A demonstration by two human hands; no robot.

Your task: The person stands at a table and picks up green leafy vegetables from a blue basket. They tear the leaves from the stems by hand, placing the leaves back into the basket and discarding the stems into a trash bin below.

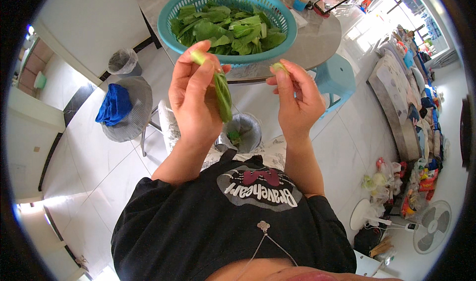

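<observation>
My left hand (197, 98) holds a leafy green vegetable (223, 95) by its pale stem, between thumb and fingers, the leaf hanging down beside the palm. A small pale green piece (279, 67) is pinched between the thumb and forefinger of my right hand (297, 98). Both hands are raised in front of my chest, apart from each other. Just beyond them, a turquoise plastic basket (163, 31) on the table holds many loose green leaves (238, 30). Below and between my hands, a lined bin (251, 132) has some green scraps (234, 137) in it.
The grey table (319, 39) carries a phone (331, 1) and a small cup (302, 0) at the right. A light blue plastic stool (340, 76) stands right of it. On the left are a round grey stool (137, 110) with a blue cloth (114, 104) and another lined bin (124, 63).
</observation>
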